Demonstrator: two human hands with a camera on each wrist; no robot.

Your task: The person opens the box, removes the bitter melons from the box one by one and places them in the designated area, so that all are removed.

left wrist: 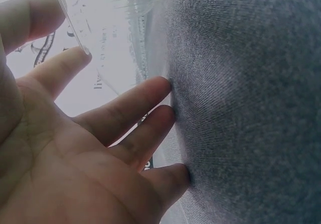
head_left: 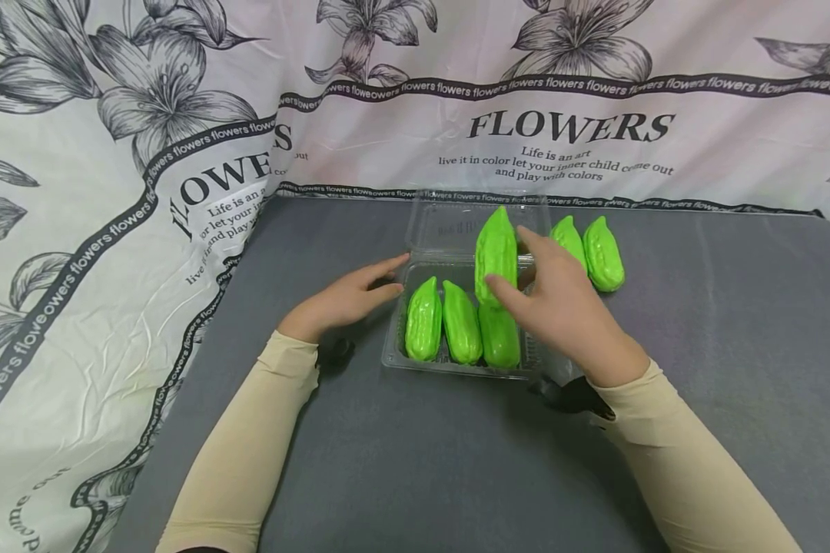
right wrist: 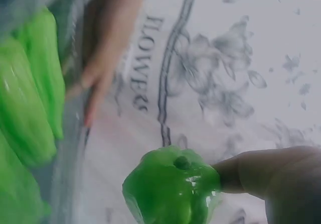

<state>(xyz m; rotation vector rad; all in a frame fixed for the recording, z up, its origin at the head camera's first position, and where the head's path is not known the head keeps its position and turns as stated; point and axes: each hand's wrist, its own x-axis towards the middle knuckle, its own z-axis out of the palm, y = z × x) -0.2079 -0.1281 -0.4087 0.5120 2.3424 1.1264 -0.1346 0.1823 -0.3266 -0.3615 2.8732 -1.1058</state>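
My right hand (head_left: 560,303) grips a bright green bitter melon (head_left: 496,250) between thumb and fingers, raised above the right part of a clear plastic box (head_left: 396,355). Inside the box, three more bitter melons lie side by side: one at the left (head_left: 423,322), one in the middle (head_left: 462,322) and one at the right (head_left: 500,342), partly covered by the held one. At the box's left side is my left hand (head_left: 342,301), fingers extended. In the left wrist view, its thumb and index finger (left wrist: 62,68) touch the clear plastic edge, while other fingertips meet the table.
Two bitter melons lie on the grey table right of the box, one partly behind my right hand (head_left: 570,240), the other fully visible (head_left: 605,255). The clear lid (head_left: 446,223) stands open at the back. A flower-printed cloth (head_left: 387,146) borders the table's back and left.
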